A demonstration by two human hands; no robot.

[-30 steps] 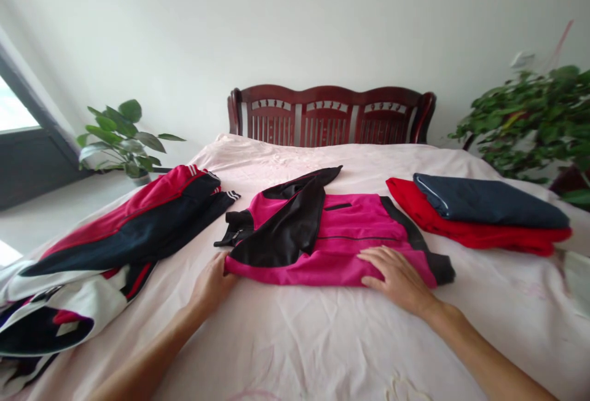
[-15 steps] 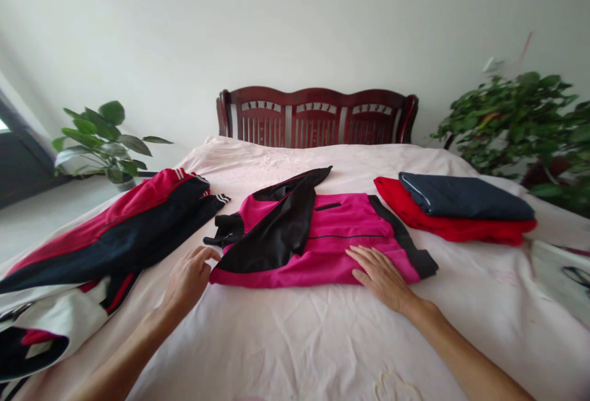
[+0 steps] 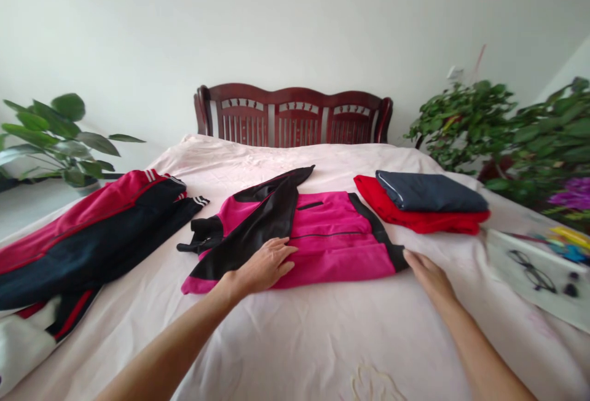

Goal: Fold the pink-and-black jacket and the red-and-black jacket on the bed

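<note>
On the bed [image 3: 295, 339], a pink jacket [image 3: 332, 241] lies flat under the left hand [image 3: 262, 266], whose open fingers [image 3: 283, 253] pin its black sleeve, while the right hand [image 3: 426, 272], open, touches its hem corner, as if to smooth it.

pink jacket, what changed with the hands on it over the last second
The left hand left the jacket's near-left edge and moved right, onto the pink jacket where the black sleeve crosses it, lying flat. The right hand slid right, off the pink front to the black hem corner at the jacket's right end. Neither hand grips anything. The jacket's fold, the red and navy stack and the pile of clothes look unchanged.
</note>
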